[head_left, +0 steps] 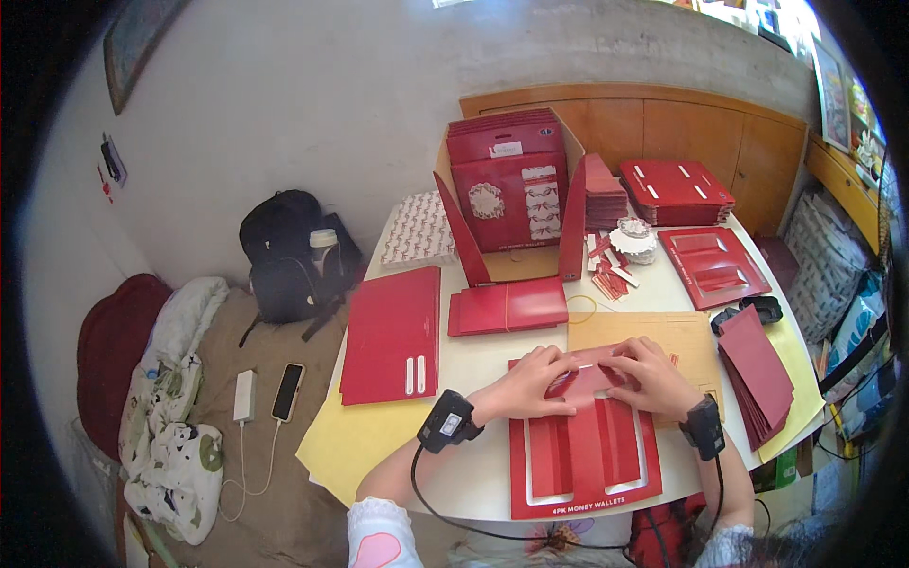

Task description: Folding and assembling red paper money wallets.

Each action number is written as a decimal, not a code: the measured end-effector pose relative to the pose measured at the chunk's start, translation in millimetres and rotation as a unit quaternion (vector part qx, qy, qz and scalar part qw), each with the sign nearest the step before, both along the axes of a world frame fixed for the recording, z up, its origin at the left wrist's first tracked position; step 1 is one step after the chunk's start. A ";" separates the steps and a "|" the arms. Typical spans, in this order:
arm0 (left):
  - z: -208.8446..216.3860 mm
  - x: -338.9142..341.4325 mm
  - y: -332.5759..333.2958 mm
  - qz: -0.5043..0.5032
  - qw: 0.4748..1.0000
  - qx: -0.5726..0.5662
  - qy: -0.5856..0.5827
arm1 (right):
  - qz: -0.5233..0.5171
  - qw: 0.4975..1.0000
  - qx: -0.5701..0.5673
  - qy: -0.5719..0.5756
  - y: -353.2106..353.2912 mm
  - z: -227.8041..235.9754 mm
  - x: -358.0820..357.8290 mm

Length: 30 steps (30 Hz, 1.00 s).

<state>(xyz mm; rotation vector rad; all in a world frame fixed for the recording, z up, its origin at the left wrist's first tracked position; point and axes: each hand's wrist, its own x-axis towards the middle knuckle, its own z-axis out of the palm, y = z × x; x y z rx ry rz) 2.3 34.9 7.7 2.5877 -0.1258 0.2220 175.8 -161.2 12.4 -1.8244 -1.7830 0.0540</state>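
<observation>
A red card pack with two windows and white trim lies flat at the table's near edge. Both hands are at its far end. My left hand has bent fingers over the pack's far left part, its thumb stretched inward. My right hand curls its fingertips on the far edge, opposite the left. Between the fingertips a small pale slot or strip shows at the pack's top. Part of the far end is hidden under the hands. Red wallets show through the windows.
Beyond stands a display box of red packs, with a banded red bundle before it. Left lie red sheets; right, dark red envelopes and a windowed pack. White tags lie behind. Cables hang from both wrist devices.
</observation>
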 end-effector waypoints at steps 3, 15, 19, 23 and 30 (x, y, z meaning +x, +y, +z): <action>3.0 -3.4 3.7 -0.020 1.000 -0.005 0.023 | 0.004 1.000 -0.006 -0.001 0.2 -1.9 1.0; -0.3 -2.8 10.1 -0.040 0.998 -0.027 0.042 | 0.017 1.000 -0.014 -0.006 -0.8 1.8 1.5; -1.6 -0.4 11.4 -0.039 0.998 -0.019 0.043 | 0.027 1.000 -0.013 0.002 1.1 3.6 -0.1; 3.2 -2.3 10.6 -0.028 0.998 -0.029 0.046 | 0.026 0.999 -0.021 -0.006 3.4 1.8 -0.9; -4.3 -2.3 12.7 -0.038 0.998 -0.030 0.046 | 0.059 0.997 -0.004 -0.041 5.4 -4.0 3.6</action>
